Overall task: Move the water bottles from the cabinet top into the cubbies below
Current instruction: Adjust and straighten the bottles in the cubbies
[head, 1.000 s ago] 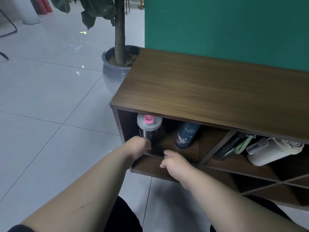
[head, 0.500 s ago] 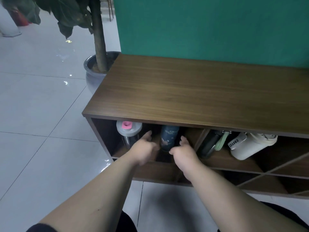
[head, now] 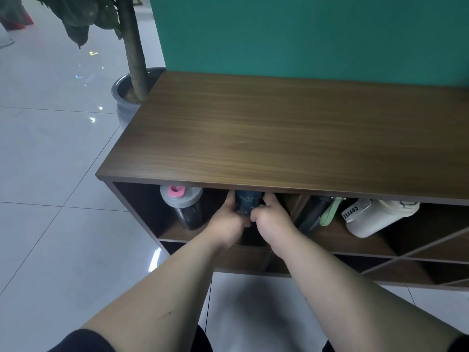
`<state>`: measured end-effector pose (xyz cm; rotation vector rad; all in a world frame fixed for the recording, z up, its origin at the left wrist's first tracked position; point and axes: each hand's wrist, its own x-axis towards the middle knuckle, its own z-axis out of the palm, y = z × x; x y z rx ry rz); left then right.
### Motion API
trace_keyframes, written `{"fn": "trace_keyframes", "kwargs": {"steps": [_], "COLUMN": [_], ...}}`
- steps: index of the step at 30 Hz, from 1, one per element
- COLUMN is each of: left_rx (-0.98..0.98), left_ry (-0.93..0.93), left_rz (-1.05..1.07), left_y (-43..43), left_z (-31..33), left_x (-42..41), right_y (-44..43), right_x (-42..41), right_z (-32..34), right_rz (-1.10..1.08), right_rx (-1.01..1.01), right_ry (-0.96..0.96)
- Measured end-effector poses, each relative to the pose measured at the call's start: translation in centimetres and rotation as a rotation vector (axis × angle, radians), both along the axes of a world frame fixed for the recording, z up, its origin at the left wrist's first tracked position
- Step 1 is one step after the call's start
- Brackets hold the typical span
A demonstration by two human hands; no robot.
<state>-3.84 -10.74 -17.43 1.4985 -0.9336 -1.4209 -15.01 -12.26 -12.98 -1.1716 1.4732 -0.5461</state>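
Both hands reach into the upper left cubby (head: 142,209) of the cabinet (head: 291,138). The left hand (head: 225,224) and the right hand (head: 272,222) flank the blue bottle (head: 245,203), one on each side. The fingers of both hands are wrapped around the bottle body, grasping it between them. The bottle stands roughly upright near the right end of that cubby; its top is hidden behind the front edge of the cabinet top.

In the same cubby, to the left of the hands, stands the shaker (head: 186,207): grey lid, pink cap, dark body. It leans slightly and is apart from the left hand.

The next cubby to the right holds two more items. The black bottle (head: 313,213) leans against the divider and carries a green strap (head: 331,210). Just beside it lies the white bottle (head: 375,217), on its side, with a band lettered "COFFEE" near its left end.

The lower cubbies are dark; their contents cannot be told.

The cabinet's wooden top carries no bottles. A green wall (head: 304,34) stands behind it. A potted plant (head: 132,92) stands on the tiled floor (head: 50,174) at the cabinet's left rear corner.
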Motion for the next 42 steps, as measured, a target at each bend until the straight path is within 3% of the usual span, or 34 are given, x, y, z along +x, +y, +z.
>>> {"fn": "trace_keyframes", "kwargs": {"steps": [12,33,42], "left_rx": [-0.029,-0.011,0.058], "left_ry": [-0.003,-0.217,-0.345], "left_rz": [-0.106,-0.138,-0.153], "left_y": [0.7,1.7,2.1], "left_z": [0.3,0.0,1.2], "left_x": [0.1,0.8,1.0], "right_y": [0.5,1.3,1.8], "right_x": [0.4,0.7,0.5], "right_z": [-0.3,-1.1,-1.1], "right_rz": [0.032,-0.030,-0.025], "right_rx": [-0.045,-0.029,-0.058], "right_ry": [-0.007,-0.098,-0.028]}}
